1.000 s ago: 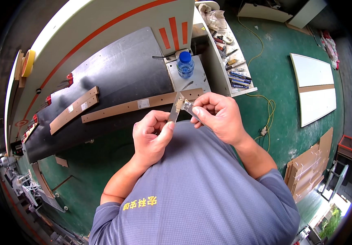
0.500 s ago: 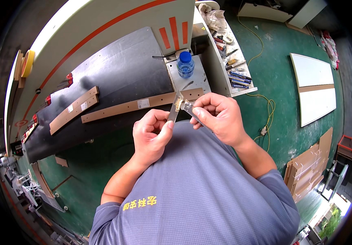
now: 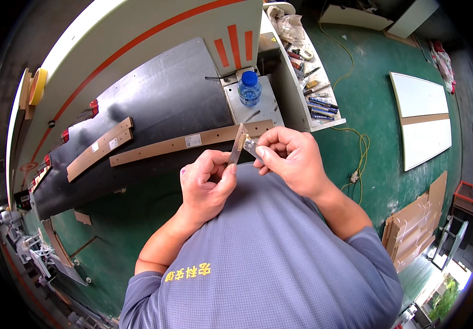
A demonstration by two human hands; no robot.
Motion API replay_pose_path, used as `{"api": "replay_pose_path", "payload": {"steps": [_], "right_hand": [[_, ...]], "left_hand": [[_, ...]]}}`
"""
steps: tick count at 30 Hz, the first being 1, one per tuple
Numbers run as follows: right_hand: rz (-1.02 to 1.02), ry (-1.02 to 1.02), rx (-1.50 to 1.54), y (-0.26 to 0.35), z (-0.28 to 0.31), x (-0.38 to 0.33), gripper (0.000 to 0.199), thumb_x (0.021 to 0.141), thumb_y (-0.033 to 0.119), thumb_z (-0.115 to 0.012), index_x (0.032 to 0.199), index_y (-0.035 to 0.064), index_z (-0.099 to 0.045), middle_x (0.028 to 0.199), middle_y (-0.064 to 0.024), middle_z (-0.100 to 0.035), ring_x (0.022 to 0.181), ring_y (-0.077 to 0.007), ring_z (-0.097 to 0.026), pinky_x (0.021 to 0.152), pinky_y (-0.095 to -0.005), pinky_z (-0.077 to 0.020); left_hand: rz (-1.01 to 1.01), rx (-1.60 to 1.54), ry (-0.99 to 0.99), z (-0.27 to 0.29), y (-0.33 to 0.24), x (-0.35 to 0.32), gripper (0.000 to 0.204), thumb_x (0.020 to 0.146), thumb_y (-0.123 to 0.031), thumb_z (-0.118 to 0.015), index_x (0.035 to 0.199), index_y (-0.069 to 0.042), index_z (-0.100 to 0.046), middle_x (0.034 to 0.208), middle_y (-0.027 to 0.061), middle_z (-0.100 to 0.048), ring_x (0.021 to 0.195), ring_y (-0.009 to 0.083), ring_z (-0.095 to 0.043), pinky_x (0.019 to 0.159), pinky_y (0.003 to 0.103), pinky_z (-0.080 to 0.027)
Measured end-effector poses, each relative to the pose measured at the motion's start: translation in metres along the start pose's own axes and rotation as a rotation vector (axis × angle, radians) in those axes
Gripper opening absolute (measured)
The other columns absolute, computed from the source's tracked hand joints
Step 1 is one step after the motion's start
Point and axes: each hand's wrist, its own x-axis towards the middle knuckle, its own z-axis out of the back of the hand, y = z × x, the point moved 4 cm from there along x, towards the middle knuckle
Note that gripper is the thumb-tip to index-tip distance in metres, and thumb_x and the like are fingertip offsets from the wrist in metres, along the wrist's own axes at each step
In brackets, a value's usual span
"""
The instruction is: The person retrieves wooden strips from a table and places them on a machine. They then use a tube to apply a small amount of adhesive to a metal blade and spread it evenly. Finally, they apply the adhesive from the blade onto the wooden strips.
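Observation:
My left hand (image 3: 208, 181) pinches a flat grey metal strip (image 3: 235, 154) in front of my chest, its free end pointing up and away. A yellowish, crusty patch lies on the strip's face. Between the thumb and fingers of my right hand (image 3: 295, 162) is a second flat, dark metal piece (image 3: 252, 147), slanting up to the left. Its end meets the yellowish patch, and pale bits cling there. The exact kind of either metal piece is hard to make out. Just beyond both hands lies a long brown drilled board (image 3: 165, 147).
A blue-capped bottle (image 3: 249, 90) stands on the metal plate beyond my hands. Two shorter brown boards (image 3: 99, 147) rest on the black machine table (image 3: 187, 77). An open drawer (image 3: 332, 122) holds pens and tools. A yellow cable (image 3: 365, 156) runs over the green floor at the right.
The two metal pieces have come closer together, with the right one's end now at the yellowish patch. My left hand has shifted slightly right and turned a little.

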Motion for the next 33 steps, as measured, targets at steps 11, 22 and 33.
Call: {"api": "replay_pose_path", "payload": {"steps": [11,22,33], "right_hand": [[-0.018,0.129,0.169,-0.006,0.002,0.008,0.012,0.097,0.009,-0.064,0.101,-0.0034,-0.063,0.085,-0.0081,-0.068,0.077,-0.013,-0.069,0.067,-0.028,-0.0592],[-0.038,0.093,0.149,-0.001,0.005,0.007,0.013,0.097,0.008,-0.063,0.098,-0.0047,-0.065,0.084,-0.0069,-0.068,0.075,-0.0121,-0.068,0.064,-0.0264,-0.0583],[-0.032,0.03,0.011,0.0,0.004,0.003,0.011,0.097,0.007,-0.063,0.099,-0.0042,-0.064,0.084,-0.0077,-0.069,0.075,-0.0127,-0.069,0.066,-0.028,-0.0592]], "left_hand": [[0.131,-0.23,0.017,0.001,0.009,-0.001,0.006,0.089,0.0,-0.067,0.094,0.003,-0.064,0.062,-0.0037,-0.056,0.055,0.0004,-0.046,0.051,0.019,-0.036],[0.04,-0.095,0.009,0.001,0.006,0.001,0.007,0.088,0.002,-0.067,0.094,0.002,-0.064,0.06,-0.0037,-0.054,0.052,0.0007,-0.045,0.048,0.019,-0.035],[0.013,-0.072,-0.013,-0.002,0.008,0.001,0.009,0.086,0.003,-0.067,0.093,0.001,-0.063,0.057,-0.0029,-0.051,0.049,0.0019,-0.044,0.047,0.02,-0.035]]}}
